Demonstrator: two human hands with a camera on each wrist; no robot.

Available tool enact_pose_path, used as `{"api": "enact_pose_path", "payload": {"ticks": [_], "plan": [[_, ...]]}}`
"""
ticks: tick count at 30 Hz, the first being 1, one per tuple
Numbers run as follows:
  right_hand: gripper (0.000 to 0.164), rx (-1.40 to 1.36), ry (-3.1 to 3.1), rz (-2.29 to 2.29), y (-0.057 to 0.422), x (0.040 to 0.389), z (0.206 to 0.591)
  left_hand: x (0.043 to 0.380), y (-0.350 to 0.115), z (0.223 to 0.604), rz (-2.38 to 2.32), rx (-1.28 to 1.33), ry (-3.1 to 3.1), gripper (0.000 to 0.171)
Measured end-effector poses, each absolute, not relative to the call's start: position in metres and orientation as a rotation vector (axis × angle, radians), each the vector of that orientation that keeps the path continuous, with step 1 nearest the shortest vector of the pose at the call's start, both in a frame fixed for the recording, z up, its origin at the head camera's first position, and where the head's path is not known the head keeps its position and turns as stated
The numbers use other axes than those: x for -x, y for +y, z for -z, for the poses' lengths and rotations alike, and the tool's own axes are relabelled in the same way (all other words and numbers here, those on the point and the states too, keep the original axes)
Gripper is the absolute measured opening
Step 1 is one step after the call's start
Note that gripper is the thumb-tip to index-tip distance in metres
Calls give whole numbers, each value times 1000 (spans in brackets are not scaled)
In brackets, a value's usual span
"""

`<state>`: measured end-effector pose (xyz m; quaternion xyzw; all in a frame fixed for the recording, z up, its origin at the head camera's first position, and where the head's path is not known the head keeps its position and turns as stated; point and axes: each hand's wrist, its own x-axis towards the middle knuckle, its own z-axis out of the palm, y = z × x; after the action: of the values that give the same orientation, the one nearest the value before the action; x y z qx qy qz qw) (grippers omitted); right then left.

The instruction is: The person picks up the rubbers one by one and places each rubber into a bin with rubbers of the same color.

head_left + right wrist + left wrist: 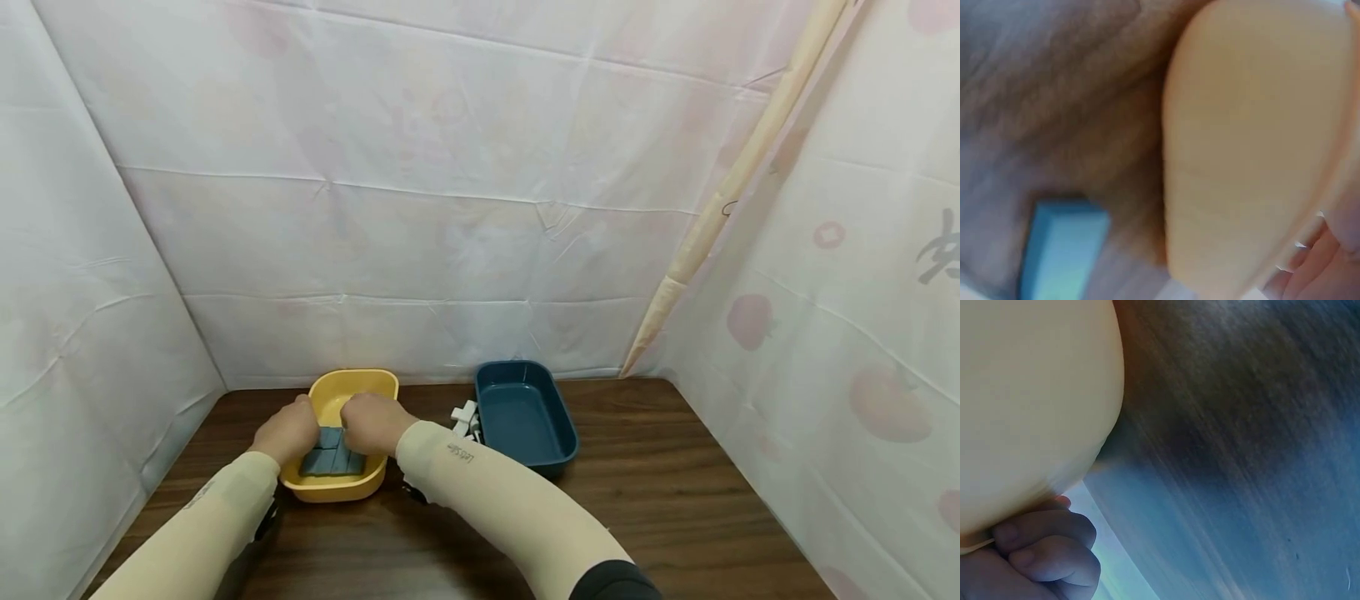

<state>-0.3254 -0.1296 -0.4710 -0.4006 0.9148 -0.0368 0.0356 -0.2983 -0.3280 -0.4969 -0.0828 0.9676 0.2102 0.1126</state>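
Observation:
A yellow bin (335, 494) stands at the table's back left, with several flat slate-blue pieces (330, 461) lying in it. My left hand (288, 432) is at the bin's left side, fingers curled, close to the pieces. In the left wrist view, curled fingers (1054, 556) show by the rim of the bin (1035, 412). Over the right half of the bin my right hand (377, 423) is bent, knuckles up, beside the pieces. The bin's wall (1254, 137) mostly covers its fingers (1313, 262) in the right wrist view. Whatever either hand pinches is hidden.
A dark blue bin (525, 417) stands to the right on the brown wooden table (645, 492). Small white pieces (467, 417) lie against its left side, partly behind my right forearm. White printed sheets (420, 250) wall the table at the back and sides.

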Motion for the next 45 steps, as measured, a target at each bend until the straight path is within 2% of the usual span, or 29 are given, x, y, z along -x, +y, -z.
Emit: {"api": "enact_pose_path", "payload": {"ticks": [8, 16, 18, 23, 25, 34, 45], "plan": [[38, 1167, 2828, 273, -93, 337, 441, 303, -329, 498, -572, 246, 2841, 51], [49, 1047, 2767, 161, -65, 345, 439, 296, -333, 491, -559, 291, 2831, 51], [47, 1030, 2734, 138, -61, 345, 442, 296, -335, 489, -554, 296, 2832, 50], [27, 981, 2688, 161, -54, 339, 451, 295, -340, 491, -555, 289, 2827, 51], [25, 970, 2684, 176, -54, 335, 453, 295, -341, 492, -562, 284, 2826, 52], [36, 966, 2660, 139, -53, 324, 458, 294, -342, 493, -572, 305, 2829, 51], [36, 957, 2627, 114, -52, 319, 462, 291, -338, 490, -549, 292, 2839, 52]]}}
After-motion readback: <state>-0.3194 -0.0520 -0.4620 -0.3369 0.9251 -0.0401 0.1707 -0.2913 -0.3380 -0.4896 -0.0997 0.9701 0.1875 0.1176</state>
